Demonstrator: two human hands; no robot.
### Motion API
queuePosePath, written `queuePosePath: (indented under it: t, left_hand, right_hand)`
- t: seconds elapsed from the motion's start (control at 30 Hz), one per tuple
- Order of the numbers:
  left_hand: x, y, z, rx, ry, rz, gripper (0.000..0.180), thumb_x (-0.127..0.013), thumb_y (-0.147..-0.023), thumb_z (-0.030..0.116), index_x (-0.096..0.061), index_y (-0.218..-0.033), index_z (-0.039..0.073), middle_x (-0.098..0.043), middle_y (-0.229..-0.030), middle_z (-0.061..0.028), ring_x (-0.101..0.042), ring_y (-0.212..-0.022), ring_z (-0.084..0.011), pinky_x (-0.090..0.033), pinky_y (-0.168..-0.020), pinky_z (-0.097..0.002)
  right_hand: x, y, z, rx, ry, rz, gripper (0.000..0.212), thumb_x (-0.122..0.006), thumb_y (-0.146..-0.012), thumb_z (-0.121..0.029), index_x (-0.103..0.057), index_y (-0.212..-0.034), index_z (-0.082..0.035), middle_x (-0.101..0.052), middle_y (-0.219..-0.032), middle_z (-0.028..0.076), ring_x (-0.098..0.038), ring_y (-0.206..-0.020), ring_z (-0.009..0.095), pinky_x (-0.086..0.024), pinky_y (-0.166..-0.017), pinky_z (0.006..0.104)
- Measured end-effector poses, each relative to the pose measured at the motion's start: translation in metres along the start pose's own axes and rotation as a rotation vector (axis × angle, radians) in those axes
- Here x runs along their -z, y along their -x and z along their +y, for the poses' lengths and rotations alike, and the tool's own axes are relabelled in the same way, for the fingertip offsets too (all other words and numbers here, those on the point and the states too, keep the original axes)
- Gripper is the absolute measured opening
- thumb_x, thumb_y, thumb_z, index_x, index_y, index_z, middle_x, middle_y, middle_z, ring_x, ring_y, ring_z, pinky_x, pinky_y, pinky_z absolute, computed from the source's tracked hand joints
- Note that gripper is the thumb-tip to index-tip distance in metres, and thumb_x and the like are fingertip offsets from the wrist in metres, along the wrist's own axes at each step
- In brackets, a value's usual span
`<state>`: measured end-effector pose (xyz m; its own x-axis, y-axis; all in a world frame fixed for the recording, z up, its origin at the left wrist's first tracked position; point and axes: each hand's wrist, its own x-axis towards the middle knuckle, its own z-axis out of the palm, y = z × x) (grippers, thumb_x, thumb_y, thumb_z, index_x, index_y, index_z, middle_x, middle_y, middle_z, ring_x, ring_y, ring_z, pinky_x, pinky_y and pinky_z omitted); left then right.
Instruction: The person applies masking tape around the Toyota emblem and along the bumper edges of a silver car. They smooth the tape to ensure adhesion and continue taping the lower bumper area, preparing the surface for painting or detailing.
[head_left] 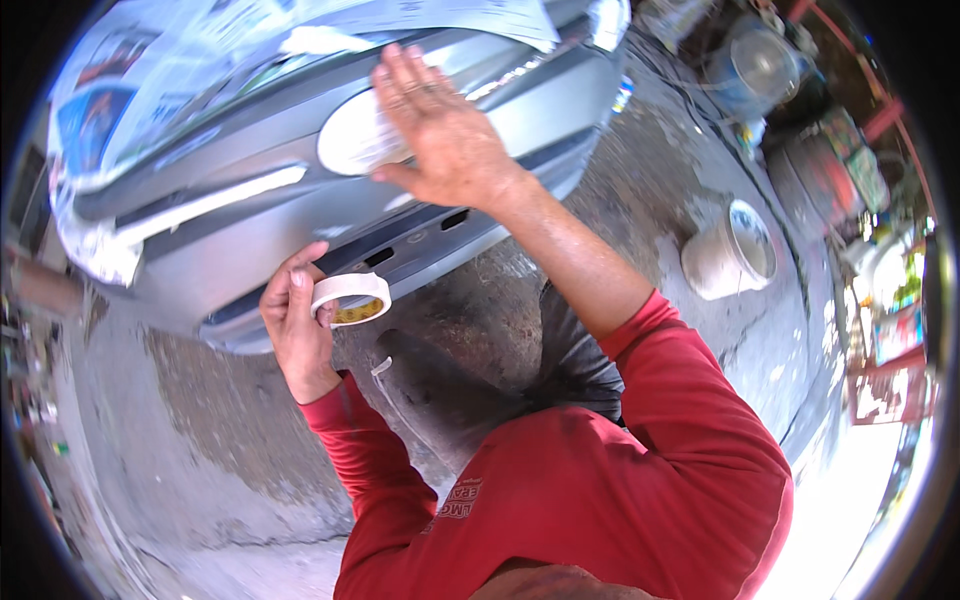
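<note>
A roll of white masking tape (372, 287) hangs from the fingers of my left hand (297, 312), which are closed on its ring, just in front of a silver-grey car bumper (240, 225). My right hand (440, 135) lies flat with its fingers stretched out, over the right side of a white oval covering (345, 135) on the car's front. Part of that oval is hidden under the palm. To its left, a strip of white covering (215, 203) runs along a slot in the panel. Newspaper sheets (150, 90) cover the car above the bumper.
On the concrete floor (230, 430) to the right stands a white bucket (715, 262). Farther back on that side are a container with a round top (765, 65), a reddish drum (815, 185) and assorted clutter. My bent legs (430, 390) are close below the bumper.
</note>
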<state>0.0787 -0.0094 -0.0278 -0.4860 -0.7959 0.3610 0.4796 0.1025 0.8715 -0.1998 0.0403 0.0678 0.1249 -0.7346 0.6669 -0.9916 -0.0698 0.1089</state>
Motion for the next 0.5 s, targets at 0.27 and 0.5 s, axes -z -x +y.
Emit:
queuePosePath:
  t: [0.27, 0.5]
  left_hand:
    - [-0.070, 0.004, 0.006, -0.003, -0.166, -0.136, 0.038, -0.073, -0.101, 0.004, -0.071, -0.138, 0.001, -0.075, -0.116, -0.0084, -0.065, -0.085, -0.0114, -0.055, -0.070, -0.0269]
    - [-0.158, -0.010, -0.038, -0.107, -0.508, -0.531, 0.046, -0.080, -0.094, 0.000, -0.071, -0.139, 0.004, -0.073, -0.107, -0.0102, -0.067, -0.082, -0.0142, -0.052, -0.070, -0.0274]
  right_hand:
    - [0.040, 0.099, -0.019, -0.457, -1.189, -0.277, 0.064, -0.069, -0.105, -0.050, -0.069, -0.142, 0.002, -0.076, -0.128, 0.024, -0.075, -0.116, 0.033, -0.059, -0.099, 0.0403]
    - [0.027, 0.193, 0.029, -0.940, -1.569, -0.162, 0.049, -0.078, -0.102, -0.011, -0.064, -0.146, 0.004, -0.078, -0.120, 0.012, -0.073, -0.108, 0.015, -0.061, -0.094, 0.0322]
